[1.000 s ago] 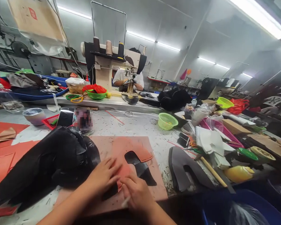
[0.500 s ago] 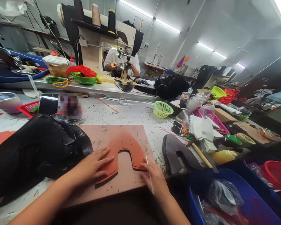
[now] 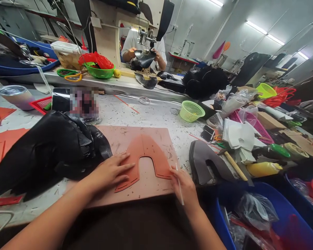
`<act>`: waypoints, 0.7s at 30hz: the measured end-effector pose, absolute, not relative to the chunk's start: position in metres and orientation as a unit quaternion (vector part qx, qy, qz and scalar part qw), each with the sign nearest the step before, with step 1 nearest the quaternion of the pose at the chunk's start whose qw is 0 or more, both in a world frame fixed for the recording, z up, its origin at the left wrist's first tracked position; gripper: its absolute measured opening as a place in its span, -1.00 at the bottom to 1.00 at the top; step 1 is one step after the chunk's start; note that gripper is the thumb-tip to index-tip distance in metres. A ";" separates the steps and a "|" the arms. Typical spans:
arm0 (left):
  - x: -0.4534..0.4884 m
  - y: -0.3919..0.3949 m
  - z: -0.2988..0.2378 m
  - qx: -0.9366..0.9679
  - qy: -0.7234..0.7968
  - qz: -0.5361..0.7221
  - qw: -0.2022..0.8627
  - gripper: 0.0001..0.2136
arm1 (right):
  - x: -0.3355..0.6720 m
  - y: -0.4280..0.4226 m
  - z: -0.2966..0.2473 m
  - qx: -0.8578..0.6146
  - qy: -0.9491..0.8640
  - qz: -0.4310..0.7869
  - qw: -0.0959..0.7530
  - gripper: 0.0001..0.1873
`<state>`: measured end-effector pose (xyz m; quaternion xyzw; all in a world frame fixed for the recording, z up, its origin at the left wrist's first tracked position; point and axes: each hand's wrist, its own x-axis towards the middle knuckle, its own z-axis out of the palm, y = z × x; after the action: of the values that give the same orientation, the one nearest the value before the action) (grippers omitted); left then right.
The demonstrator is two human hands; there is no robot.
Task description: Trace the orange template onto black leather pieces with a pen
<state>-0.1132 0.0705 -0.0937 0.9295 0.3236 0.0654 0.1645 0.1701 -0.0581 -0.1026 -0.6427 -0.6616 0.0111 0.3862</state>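
A U-shaped orange leather piece (image 3: 146, 156) lies on a brownish cutting board (image 3: 156, 137) in front of me. My left hand (image 3: 111, 172) rests flat on the piece's left leg, fingers spread. My right hand (image 3: 185, 185) is closed round a thin white pen-like stick (image 3: 179, 185) at the right leg's outer edge. A heap of black leather pieces (image 3: 52, 149) lies left of the board, partly over it.
A grey cut piece (image 3: 206, 166) and a wooden-handled hammer (image 3: 236, 166) lie to the right. Blue bins (image 3: 250, 215) stand at the lower right. A green basket (image 3: 191, 111), a phone (image 3: 61, 100), a metal cup (image 3: 14, 95) and a person at a sewing machine (image 3: 143, 45) are beyond.
One second ago both hands were pressed together over a black piece under the orange one. The orange piece now lies alone on the board, my hands apart at its two legs.
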 end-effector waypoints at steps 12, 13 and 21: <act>-0.111 0.065 -0.093 0.937 0.310 0.076 0.139 -0.62 | 0.120 -0.041 -0.068 -0.551 -0.620 0.361 0.427 -0.67; -0.111 0.064 -0.093 0.939 0.307 0.079 0.136 -0.62 | 0.110 -0.037 -0.068 -0.539 -0.642 0.378 0.392 -0.71; -0.107 0.060 -0.088 0.943 0.308 0.066 0.104 -0.64 | 0.059 -0.015 -0.062 -0.482 -0.775 0.335 0.234 -0.81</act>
<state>-0.1066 0.0601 -0.0884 0.9432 0.3084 0.0663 0.1039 0.0589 -0.0152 -0.0622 -0.4823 -0.7747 0.3354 0.2341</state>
